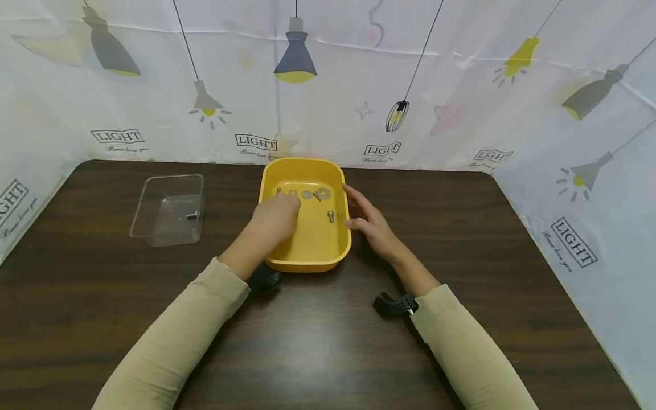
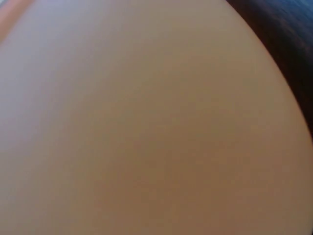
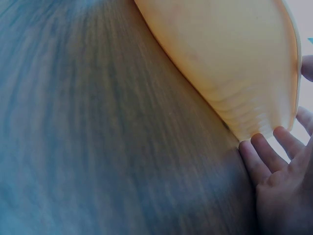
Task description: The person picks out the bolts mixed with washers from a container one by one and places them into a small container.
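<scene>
A yellow plastic bin [image 1: 307,266] stands at the back middle of the table, with metal screws [image 1: 330,216] and flat washers [image 1: 306,195] on its floor. My left hand [image 1: 277,215] reaches over the bin's left side, its knuckles up and its fingertips hidden beneath. Whether it pinches anything does not show. Only blurred skin fills most of the left wrist view. Along the bin's right wall, my right hand [image 1: 373,226] touches the outside with extended fingers, the thumb at the rim. In the right wrist view its fingertips [image 3: 257,138] meet the bin wall.
To the left of the bin sits a clear plastic box [image 1: 169,230] with a small dark screw [image 1: 192,215] inside. The dark wood table [image 1: 312,353] ends at the back against a white printed curtain [image 1: 328,114]. Black wrist straps [image 1: 394,304] sit by both sleeves.
</scene>
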Motion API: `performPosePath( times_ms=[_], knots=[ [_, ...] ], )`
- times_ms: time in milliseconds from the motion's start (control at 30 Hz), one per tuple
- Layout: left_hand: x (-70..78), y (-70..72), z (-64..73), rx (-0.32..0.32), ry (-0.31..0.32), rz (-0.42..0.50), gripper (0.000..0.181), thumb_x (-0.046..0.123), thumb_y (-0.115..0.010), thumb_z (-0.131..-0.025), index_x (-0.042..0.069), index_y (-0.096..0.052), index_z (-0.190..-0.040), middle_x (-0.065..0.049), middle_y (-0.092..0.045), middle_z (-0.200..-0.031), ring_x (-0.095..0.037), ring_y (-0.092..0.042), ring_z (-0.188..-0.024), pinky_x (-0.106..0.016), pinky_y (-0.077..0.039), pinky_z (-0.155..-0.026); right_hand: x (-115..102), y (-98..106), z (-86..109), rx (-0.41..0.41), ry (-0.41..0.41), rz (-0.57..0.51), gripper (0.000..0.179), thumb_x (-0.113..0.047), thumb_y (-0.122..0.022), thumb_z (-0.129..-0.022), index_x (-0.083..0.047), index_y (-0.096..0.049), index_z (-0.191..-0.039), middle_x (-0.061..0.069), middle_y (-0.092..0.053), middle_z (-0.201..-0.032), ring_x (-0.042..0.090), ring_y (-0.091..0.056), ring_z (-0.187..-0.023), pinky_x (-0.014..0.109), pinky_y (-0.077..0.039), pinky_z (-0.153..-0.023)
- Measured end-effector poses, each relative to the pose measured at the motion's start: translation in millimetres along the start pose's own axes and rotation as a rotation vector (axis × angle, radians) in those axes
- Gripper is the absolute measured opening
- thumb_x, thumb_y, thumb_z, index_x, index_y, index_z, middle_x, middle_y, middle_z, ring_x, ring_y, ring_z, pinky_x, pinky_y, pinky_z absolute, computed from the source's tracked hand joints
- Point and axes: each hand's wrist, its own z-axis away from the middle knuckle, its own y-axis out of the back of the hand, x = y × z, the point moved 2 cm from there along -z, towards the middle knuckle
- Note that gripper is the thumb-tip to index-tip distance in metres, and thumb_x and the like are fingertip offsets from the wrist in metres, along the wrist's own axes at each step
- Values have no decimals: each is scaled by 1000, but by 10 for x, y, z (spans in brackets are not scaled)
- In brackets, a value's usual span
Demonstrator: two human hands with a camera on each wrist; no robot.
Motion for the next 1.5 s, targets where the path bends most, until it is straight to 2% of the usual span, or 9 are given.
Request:
performPosePath(
  times_ms=[133,200,433,733,800,1033,1233,1333,1500],
  knots=[
    [-22,-19,1,-3,-29,56,13,9,-57,-100,8,-69,-96,-8,-67,-98,-23,-60,-83,-38,-53,-73,3,0,-11,-9,-14,7,74,-13,-52,-92,-13,-25,-161,6,-24,-168,37,-39,-147,42,-44,-112],
    [-30,-30,4,-8,-39,80,12,8,-59,-98,10,-71,-96,-7,-69,-100,-22,-61,-85,-37,-53,-75,2,0,-13,-13,-18,7,74,-13,-52,-92,-13,-25,-161,5,-25,-168,36,-40,-147,47,-44,-112],
    [-27,-37,16,-21,-58,88,11,11,-60,-98,11,-71,-100,-5,-70,-101,-22,-62,-88,-38,-54,-79,3,11,-10,-5,-28,16,73,-13,-52,-92,-15,-26,-161,3,-27,-167,35,-43,-145,34,-47,-107],
    [-39,-15,25,-51,-88,116,12,12,-58,-98,12,-70,-101,-4,-70,-100,-22,-61,-87,-37,-51,-78,-10,2,-14,6,-37,17,73,-15,-52,-91,-16,-27,-160,2,-28,-167,34,-42,-146,57,-39,-113],
    [-48,-14,12,-48,-103,140,13,11,-58,-97,12,-70,-103,-5,-70,-103,-22,-61,-90,-38,-52,-82,-8,4,-18,6,-38,19,73,-15,-52,-92,-16,-27,-160,2,-28,-167,34,-42,-145,56,-40,-113],
    [-77,11,-21,-71,-174,206,13,9,-61,-97,7,-69,-106,-8,-69,-105,-24,-59,-94,-37,-50,-88,-3,6,-3,7,-44,30,73,-15,-52,-92,-17,-28,-160,1,-29,-167,36,-46,-142,34,-47,-107],
    [-80,43,-17,-75,-172,230,13,11,-63,-96,6,-69,-107,-9,-67,-104,-23,-57,-95,-36,-49,-88,-16,3,2,2,-36,25,72,-15,-52,-93,-17,-28,-160,1,-28,-167,36,-46,-142,26,-47,-104],
    [-87,50,-20,-71,-167,244,16,11,-62,-96,5,-68,-109,-9,-65,-106,-24,-57,-96,-36,-49,-89,-19,3,3,1,-36,22,72,-15,-52,-93,-16,-28,-160,1,-28,-167,36,-45,-143,28,-46,-105],
    [-92,84,-3,-47,-169,262,16,11,-63,-94,5,-69,-108,-9,-66,-103,-24,-58,-95,-37,-49,-89,-18,6,-1,0,-34,22,72,-14,-53,-92,-16,-27,-160,2,-28,-167,36,-44,-143,48,-43,-112]
  ],
)
